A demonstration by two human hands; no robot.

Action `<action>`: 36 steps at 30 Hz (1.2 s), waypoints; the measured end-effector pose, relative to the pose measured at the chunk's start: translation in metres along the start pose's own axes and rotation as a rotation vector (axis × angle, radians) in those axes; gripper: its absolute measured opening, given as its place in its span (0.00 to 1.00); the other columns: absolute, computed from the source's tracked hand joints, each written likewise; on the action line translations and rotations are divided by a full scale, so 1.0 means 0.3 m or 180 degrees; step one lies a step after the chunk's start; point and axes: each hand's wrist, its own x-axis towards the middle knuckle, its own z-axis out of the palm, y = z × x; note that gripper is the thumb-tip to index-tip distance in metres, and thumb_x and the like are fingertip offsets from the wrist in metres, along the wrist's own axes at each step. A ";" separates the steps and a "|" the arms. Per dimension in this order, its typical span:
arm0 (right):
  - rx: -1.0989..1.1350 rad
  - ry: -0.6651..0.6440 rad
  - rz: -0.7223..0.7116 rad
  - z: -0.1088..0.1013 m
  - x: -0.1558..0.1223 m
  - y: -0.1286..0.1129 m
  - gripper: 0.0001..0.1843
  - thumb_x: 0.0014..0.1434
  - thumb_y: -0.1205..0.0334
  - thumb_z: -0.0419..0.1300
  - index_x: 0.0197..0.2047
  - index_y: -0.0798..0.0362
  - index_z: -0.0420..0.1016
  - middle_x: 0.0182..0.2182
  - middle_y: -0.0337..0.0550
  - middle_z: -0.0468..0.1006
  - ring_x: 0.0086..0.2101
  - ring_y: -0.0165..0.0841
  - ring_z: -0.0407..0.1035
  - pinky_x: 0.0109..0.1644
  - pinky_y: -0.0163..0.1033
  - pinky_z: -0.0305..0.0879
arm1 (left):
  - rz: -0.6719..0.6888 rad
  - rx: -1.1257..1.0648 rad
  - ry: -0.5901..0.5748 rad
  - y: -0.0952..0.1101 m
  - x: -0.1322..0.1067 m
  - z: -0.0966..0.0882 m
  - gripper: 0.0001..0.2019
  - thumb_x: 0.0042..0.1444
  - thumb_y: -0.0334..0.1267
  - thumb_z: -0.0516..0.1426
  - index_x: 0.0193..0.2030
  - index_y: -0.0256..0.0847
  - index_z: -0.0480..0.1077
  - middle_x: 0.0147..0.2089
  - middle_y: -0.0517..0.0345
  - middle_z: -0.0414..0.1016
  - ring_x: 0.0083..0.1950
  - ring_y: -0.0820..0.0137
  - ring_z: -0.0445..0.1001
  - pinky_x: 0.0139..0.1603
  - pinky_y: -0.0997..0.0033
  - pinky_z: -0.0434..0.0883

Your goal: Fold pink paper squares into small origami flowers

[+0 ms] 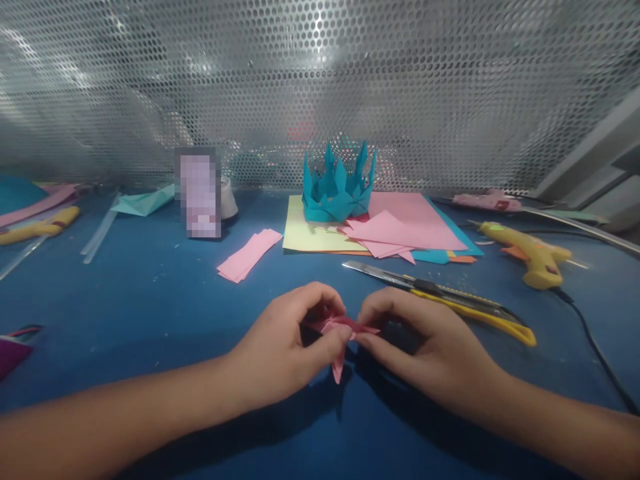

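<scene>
Between my two hands, just above the blue tabletop, is a small folded pink paper piece [339,367] with several pointed arms, one of them hanging down. My left hand [295,333] pinches its middle, thumb in front and fingers curled behind. My right hand [415,333] closes thumb and fingers on its right-hand point. Part of the paper is covered by my fingers. Right behind my right hand lies a utility knife [395,275] with a yellow-handled tool [500,323] alongside, which looks like scissors. A short stack of pink paper strips [250,255] rests beyond my left hand.
A blue folded paper crown [335,197] stands on coloured sheets [425,213]. To the right is a yellow glue gun [530,253] with a cord. A phone-like object [200,193], blurred, stands beside a white spool [229,199]. A perforated metal panel [250,87] closes off the back.
</scene>
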 end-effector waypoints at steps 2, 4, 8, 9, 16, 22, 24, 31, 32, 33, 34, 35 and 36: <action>0.0169 0.0066 0.0157 0.001 0.006 0.001 0.04 0.56 0.69 0.56 0.32 0.51 0.68 0.26 0.36 0.73 0.27 0.27 0.68 0.31 0.31 0.67 | -0.0037 -0.0052 0.0021 0.001 0.000 -0.002 0.08 0.56 0.40 0.55 0.41 0.42 0.64 0.36 0.61 0.71 0.37 0.73 0.69 0.39 0.73 0.68; 0.0351 0.0079 0.0315 0.003 0.012 0.005 0.02 0.56 0.68 0.57 0.32 0.52 0.68 0.27 0.37 0.72 0.28 0.28 0.69 0.31 0.32 0.67 | -0.0083 -0.0085 0.0012 -0.002 -0.001 0.000 0.07 0.56 0.39 0.56 0.40 0.42 0.65 0.36 0.62 0.70 0.36 0.74 0.69 0.38 0.74 0.68; 0.0595 -0.0018 0.0540 0.008 0.017 0.006 0.02 0.56 0.66 0.58 0.31 0.52 0.69 0.25 0.37 0.73 0.26 0.27 0.68 0.29 0.31 0.67 | -0.0209 -0.0181 -0.0051 -0.013 -0.001 0.012 0.02 0.55 0.33 0.55 0.35 0.41 0.65 0.31 0.64 0.68 0.31 0.76 0.67 0.32 0.75 0.67; 0.0650 -0.0033 0.0576 0.009 0.017 0.005 0.03 0.56 0.65 0.58 0.30 0.52 0.69 0.25 0.37 0.73 0.26 0.27 0.68 0.29 0.30 0.67 | -0.0261 -0.0235 -0.0079 -0.014 0.000 0.014 0.02 0.54 0.33 0.55 0.34 0.41 0.65 0.30 0.64 0.68 0.30 0.76 0.67 0.31 0.75 0.67; 0.0837 0.0089 0.0759 0.009 0.017 -0.003 0.04 0.54 0.64 0.60 0.29 0.53 0.71 0.25 0.38 0.76 0.26 0.27 0.71 0.30 0.29 0.70 | -0.0438 -0.0652 -0.0117 -0.007 0.013 0.010 0.06 0.57 0.38 0.54 0.32 0.40 0.65 0.30 0.60 0.73 0.31 0.72 0.72 0.32 0.72 0.68; 0.0796 0.0200 0.0678 0.008 0.016 -0.004 0.04 0.53 0.62 0.61 0.32 0.53 0.73 0.27 0.39 0.78 0.28 0.29 0.73 0.31 0.31 0.71 | -0.0512 -0.0576 0.0003 -0.012 0.009 0.013 0.07 0.57 0.38 0.55 0.30 0.38 0.66 0.28 0.60 0.74 0.28 0.74 0.71 0.29 0.75 0.67; 0.0753 0.0167 0.0720 0.006 0.016 -0.005 0.05 0.52 0.61 0.62 0.31 0.54 0.73 0.26 0.40 0.78 0.27 0.29 0.73 0.29 0.31 0.71 | -0.0474 -0.0548 0.0102 -0.010 0.009 0.016 0.07 0.56 0.37 0.55 0.29 0.38 0.66 0.27 0.60 0.74 0.28 0.75 0.70 0.30 0.76 0.67; 0.0093 0.0220 0.0425 0.011 0.006 -0.021 0.03 0.53 0.64 0.62 0.28 0.52 0.74 0.24 0.38 0.79 0.24 0.29 0.72 0.27 0.31 0.68 | -0.0526 -0.0791 0.0179 -0.007 0.005 0.022 0.07 0.56 0.38 0.55 0.30 0.38 0.66 0.27 0.60 0.74 0.29 0.74 0.71 0.31 0.74 0.69; -0.0053 0.0256 0.0302 0.012 0.003 -0.024 0.03 0.53 0.65 0.61 0.28 0.51 0.74 0.23 0.37 0.79 0.24 0.28 0.72 0.27 0.31 0.68 | -0.0543 -0.0798 0.0189 -0.007 0.004 0.023 0.07 0.56 0.38 0.55 0.30 0.38 0.66 0.27 0.59 0.74 0.29 0.74 0.71 0.32 0.73 0.69; -0.0203 0.0293 0.0164 0.011 0.001 -0.027 0.03 0.52 0.67 0.61 0.28 0.51 0.75 0.23 0.36 0.79 0.24 0.28 0.72 0.27 0.31 0.67 | -0.0562 -0.0792 0.0193 -0.008 0.002 0.025 0.06 0.56 0.38 0.55 0.30 0.38 0.66 0.27 0.59 0.74 0.29 0.73 0.71 0.32 0.73 0.69; -0.0340 0.0324 0.0016 0.011 0.000 -0.029 0.04 0.52 0.68 0.61 0.28 0.51 0.75 0.23 0.36 0.79 0.24 0.28 0.72 0.28 0.31 0.67 | -0.0580 -0.0781 0.0196 -0.008 0.001 0.026 0.06 0.56 0.37 0.55 0.30 0.38 0.66 0.27 0.59 0.74 0.29 0.73 0.71 0.32 0.73 0.68; -0.0457 0.0343 -0.0125 0.009 -0.002 -0.030 0.04 0.52 0.69 0.61 0.28 0.50 0.75 0.24 0.36 0.79 0.25 0.28 0.72 0.29 0.31 0.67 | -0.0597 -0.0774 0.0201 -0.009 0.001 0.028 0.07 0.56 0.38 0.55 0.30 0.38 0.66 0.27 0.59 0.73 0.29 0.73 0.71 0.31 0.73 0.68; -0.0543 0.0362 -0.0258 0.008 -0.003 -0.031 0.05 0.52 0.69 0.60 0.29 0.51 0.75 0.24 0.36 0.80 0.25 0.28 0.73 0.30 0.31 0.66 | -0.0617 -0.0788 0.0209 -0.009 0.000 0.029 0.07 0.56 0.38 0.55 0.29 0.38 0.66 0.28 0.59 0.73 0.29 0.73 0.70 0.31 0.73 0.68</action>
